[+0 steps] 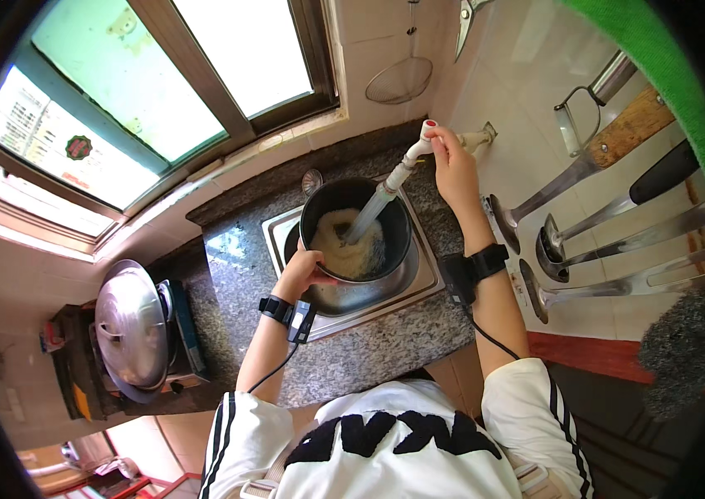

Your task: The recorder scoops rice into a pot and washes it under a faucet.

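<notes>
My left hand [304, 271] grips the near left rim of a dark cooking pot [400, 240], tilted a little over the stainless steel sink [352, 309]. Pale grains that look like rice [335, 246] lie in the pot. Water [368, 218] streams onto them from a white plastic tap [397, 176]. At the tap's handle, marked with a red dot [431, 124], are the fingers of my right hand [455, 163]. Both wrists wear black straps with small cabled devices.
Granite counter [383, 352] surrounds the sink. A large metal lid [131, 324] covers cookware at the left. Several ladles and a turner [630, 128] hang along the right wall, beside a steel scrubber [683, 349]. A wire strainer [400, 81] hangs beyond the tap. A window [159, 81] is at upper left.
</notes>
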Available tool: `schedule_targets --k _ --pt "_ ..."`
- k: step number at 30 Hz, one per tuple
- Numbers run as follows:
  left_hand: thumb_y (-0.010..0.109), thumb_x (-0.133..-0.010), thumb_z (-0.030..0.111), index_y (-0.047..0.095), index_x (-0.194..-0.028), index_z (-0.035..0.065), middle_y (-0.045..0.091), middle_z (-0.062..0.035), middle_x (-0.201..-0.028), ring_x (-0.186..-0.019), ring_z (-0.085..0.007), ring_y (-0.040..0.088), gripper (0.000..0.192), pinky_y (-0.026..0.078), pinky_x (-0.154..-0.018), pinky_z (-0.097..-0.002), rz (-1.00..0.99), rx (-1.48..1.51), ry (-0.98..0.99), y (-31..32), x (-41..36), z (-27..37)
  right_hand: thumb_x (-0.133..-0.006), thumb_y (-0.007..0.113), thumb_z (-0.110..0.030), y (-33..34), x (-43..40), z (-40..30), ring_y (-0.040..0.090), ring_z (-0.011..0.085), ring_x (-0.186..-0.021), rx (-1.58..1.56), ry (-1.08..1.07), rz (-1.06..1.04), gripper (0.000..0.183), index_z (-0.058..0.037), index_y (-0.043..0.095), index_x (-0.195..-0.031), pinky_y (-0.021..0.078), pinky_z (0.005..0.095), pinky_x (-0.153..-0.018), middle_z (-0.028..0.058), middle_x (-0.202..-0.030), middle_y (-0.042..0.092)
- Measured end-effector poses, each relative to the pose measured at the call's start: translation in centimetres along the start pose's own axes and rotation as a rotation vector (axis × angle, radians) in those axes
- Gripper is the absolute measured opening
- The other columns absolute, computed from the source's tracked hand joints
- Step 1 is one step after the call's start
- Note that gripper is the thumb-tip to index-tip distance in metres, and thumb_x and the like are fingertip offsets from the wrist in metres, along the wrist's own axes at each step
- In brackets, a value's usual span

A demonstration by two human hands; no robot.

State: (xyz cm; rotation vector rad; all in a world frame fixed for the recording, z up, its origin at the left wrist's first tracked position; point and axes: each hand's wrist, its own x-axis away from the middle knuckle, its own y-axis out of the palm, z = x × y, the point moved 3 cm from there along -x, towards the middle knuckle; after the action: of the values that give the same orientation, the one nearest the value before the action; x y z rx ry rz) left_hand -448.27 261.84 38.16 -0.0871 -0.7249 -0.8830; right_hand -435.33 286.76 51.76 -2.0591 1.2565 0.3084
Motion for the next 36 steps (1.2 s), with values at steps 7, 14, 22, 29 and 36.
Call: schedule_targets --k 7,14,22,29,36 --pt "0.038 -0.07 -0.005 0.011 -0.13 0.0126 0.044 -0.0234 -0.111 -0.074 -0.0363 0.06 0.068 0.056 -0.051 -0.0403 -0.053 0.04 -0.043 0.3 -0.7 0.7 -0.088 0.047 -0.017 0.0 0.1 0.1 0.059 0.031 -0.072 0.002 -0.01 0.005 0.013 -0.0101 0.054 -0.097 0.0443 0.0338 -0.061 0.0162 -0.079 0.059" --pt "0.041 -0.074 -0.002 0.031 -0.119 -0.0046 0.053 -0.0234 -0.093 -0.071 -0.035 0.061 0.046 0.058 -0.058 -0.0374 -0.02 -0.019 -0.015 0.1 -1.3 -0.2 -0.089 0.047 -0.017 0.0 0.3 0.5 0.06 0.0239 -0.083 -0.068 0.077 -0.061 0.019 -0.0112 0.054 -0.105 0.0446 0.0303 -0.071 0.0132 -0.092 0.061" --pt "0.041 -0.075 -0.002 0.042 -0.1 -0.0154 0.056 -0.0232 -0.084 -0.065 -0.0334 0.061 0.028 0.057 -0.055 -0.0383 0.001 -0.023 -0.044 0.8 -0.5 -0.7 -0.087 0.051 -0.017 -0.3 2.4 2.4 0.055 0.0171 -0.098 -0.42 0.154 -0.035 0.044 0.0027 0.039 -0.124 0.0433 0.0277 -0.081 0.0151 -0.114 0.053" --pt "0.042 -0.069 -0.005 0.014 -0.124 0.0083 0.047 -0.0239 -0.097 -0.066 -0.0359 0.059 0.062 0.056 -0.048 -0.0427 0.038 -0.014 -0.065 -0.8 -1.4 -1.2 -0.086 0.052 -0.015 -1.2 2.8 1.6 0.058 0.0166 -0.089 -0.443 0.268 -0.182 0.042 0.0043 0.041 -0.121 0.044 0.0261 -0.076 0.0137 -0.114 0.053" --pt "0.042 -0.067 -0.005 0.015 -0.124 0.0101 0.045 -0.0246 -0.101 -0.068 -0.0381 0.059 0.065 0.056 -0.047 -0.0426 0.059 -0.094 0.04 -0.2 -1.0 0.4 -0.085 0.053 -0.011 -1.1 2.6 0.6 0.059 0.0143 -0.078 -0.455 0.259 -0.186 0.041 0.005 0.042 -0.121 0.0452 0.0243 -0.071 0.0096 -0.106 0.053"
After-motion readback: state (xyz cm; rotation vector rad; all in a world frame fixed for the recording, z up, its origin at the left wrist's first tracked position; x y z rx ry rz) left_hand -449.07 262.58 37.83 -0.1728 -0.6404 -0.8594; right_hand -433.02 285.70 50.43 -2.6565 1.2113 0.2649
